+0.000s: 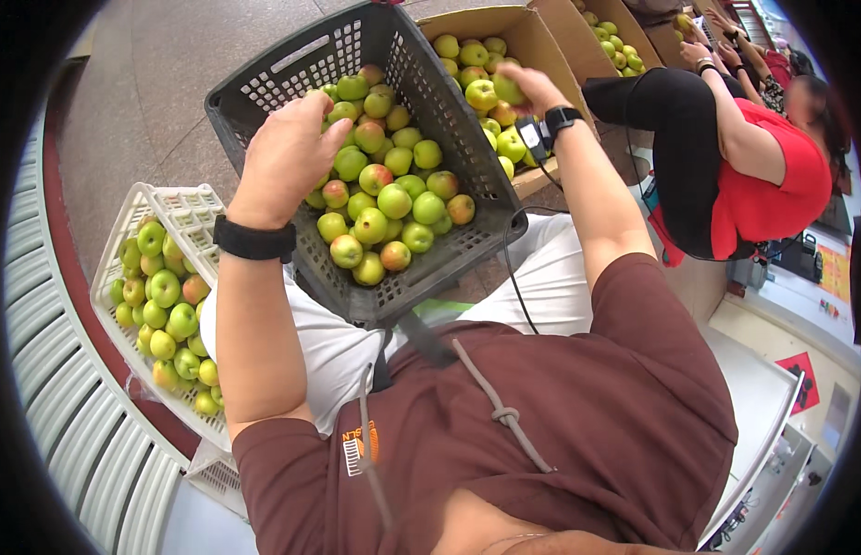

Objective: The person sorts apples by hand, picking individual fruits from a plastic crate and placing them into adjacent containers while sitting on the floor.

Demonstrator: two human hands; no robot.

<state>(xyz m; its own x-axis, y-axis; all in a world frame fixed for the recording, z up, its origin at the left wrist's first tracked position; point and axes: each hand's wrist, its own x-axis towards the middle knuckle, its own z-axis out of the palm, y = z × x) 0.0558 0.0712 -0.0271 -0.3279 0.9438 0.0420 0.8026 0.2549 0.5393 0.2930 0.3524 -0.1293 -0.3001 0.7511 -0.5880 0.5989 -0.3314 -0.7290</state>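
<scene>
My left hand [290, 153] is over the left side of a dark grey plastic crate [467, 222], its thumb and fingers apart above the apples [379, 194]. Nothing shows in its grasp, though the fingertips are partly hidden. These apples are green and yellow-green, some blushed red. Over a cardboard box [541, 46] to the crate's right, my right hand [538, 88] holds a green apple [509, 90], with fingers around its right side. More apples [478, 94] lie in the box beneath it. Both wrists wear black bands, the right one with a small device and cable.
A white plastic crate [162, 199] of apples stands at my left, beside a slatted light-coloured bench [79, 388]. Another cardboard box [564, 28] with apples is at the far right. A person in red [773, 166] sits close on my right; other people's arms reach in beyond.
</scene>
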